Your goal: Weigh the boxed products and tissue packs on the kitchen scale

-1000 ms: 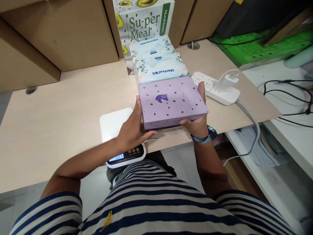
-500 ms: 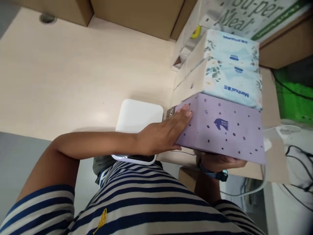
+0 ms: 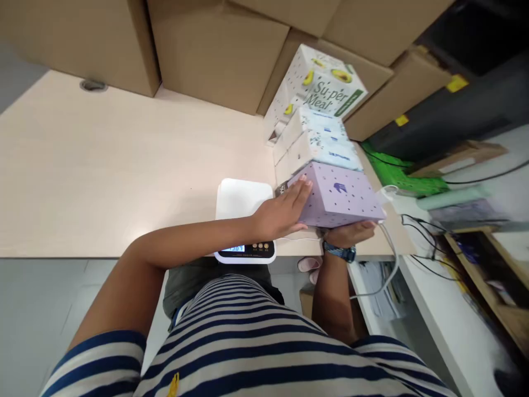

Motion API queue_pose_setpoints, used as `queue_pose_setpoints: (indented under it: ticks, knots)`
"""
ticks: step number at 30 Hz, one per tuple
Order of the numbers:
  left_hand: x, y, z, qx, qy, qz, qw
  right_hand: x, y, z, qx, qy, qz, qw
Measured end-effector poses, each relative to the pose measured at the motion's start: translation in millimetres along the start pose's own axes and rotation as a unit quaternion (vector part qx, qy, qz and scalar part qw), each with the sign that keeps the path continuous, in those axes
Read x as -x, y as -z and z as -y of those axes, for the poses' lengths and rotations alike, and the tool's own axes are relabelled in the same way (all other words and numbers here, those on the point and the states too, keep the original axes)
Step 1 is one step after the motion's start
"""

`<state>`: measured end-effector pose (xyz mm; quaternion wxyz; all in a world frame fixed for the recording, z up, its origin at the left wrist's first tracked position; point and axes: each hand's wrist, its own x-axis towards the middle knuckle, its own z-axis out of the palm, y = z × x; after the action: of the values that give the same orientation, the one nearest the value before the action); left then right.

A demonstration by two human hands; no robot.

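Note:
A lilac box (image 3: pixel 343 190) with small dark dots and a horse-head logo is at the right, against the packs of tissues (image 3: pixel 326 140). My left hand (image 3: pixel 283 209) lies along its left side, fingers stretched and pressed to the cardboard. At its near side, my right hand (image 3: pixel 349 234) grips the lower edge, its fingers partly hidden; a watch (image 3: pixel 339 252) is on that wrist. Under my left forearm, a white digital scale (image 3: pixel 242 196) sits at the table's front edge. Its display (image 3: pixel 234 248) is lit and partly covered by the arm.
Behind the tissues stands a white "Su-per Meal" carton (image 3: pixel 330 91). Large brown cardboard boxes (image 3: pixel 215 60) line the back of the table (image 3: pixel 103 165). On the right are black cables (image 3: pixel 430 234), a white cable (image 3: pixel 392 270) and a green item (image 3: pixel 388 168).
The view has drawn back and shifted, so everything looks smaller and the scale's lit display shows. Both hands remain on the lilac box beside the tissues.

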<state>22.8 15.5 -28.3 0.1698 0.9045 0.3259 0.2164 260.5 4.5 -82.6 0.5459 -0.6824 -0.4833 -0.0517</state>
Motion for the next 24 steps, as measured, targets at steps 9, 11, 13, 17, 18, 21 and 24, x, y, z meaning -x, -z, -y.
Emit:
queue_pose_setpoints:
  ticks: [9,11,13,17,18,21,24]
  knots:
    - [-5.2,13.5,12.4,0.049,-0.003,0.001,0.999,-8.8,-10.5,2.7,-0.014,-0.039,-0.133,0.990]
    - [-5.9,15.4,13.9,0.059,-0.002,-0.005,0.998,-11.2,-11.4,3.0,-0.027,-0.045,-0.134,0.990]
    - [-5.4,18.4,13.8,0.060,0.004,-0.003,0.998,-12.5,-12.0,3.6,-0.045,-0.051,-0.133,0.989]
    - [-2.3,32.5,8.7,0.083,0.034,-0.020,0.996,-12.9,-13.4,5.5,-0.094,-0.070,-0.128,0.985]
    - [-1.6,39.1,6.1,0.109,0.044,-0.034,0.992,-13.1,-13.6,6.2,-0.108,-0.077,-0.127,0.983]
    - [-0.8,66.4,-6.0,0.285,0.119,-0.090,0.947,-14.6,-12.9,9.2,-0.151,-0.103,-0.124,0.975]
    - [-0.1,94.7,-23.5,0.512,0.241,-0.098,0.819,-15.7,-10.3,13.2,-0.188,-0.124,-0.110,0.968]
